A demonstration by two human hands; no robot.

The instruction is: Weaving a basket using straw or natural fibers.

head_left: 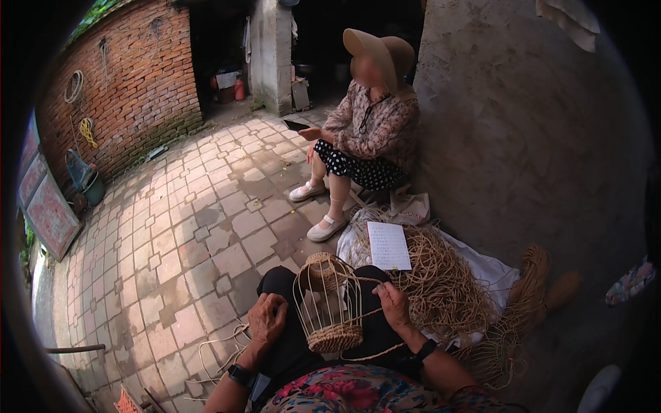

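Head view, wicker basket [333,336], long axis pointing forward, slightly left

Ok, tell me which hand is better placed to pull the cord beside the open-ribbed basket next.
Probably the right hand: it appears to hold the cord beside the open-ribbed basket. The left hand is apart from the basket, with no cord visible in its grip.

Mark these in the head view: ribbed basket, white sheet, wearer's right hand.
Ribbed basket [334,339]: head view, on the woven band nearest the wearer.
White sheet [389,246]: head view, middle of its face.
Right hand [394,307]: head view, back of the hand.
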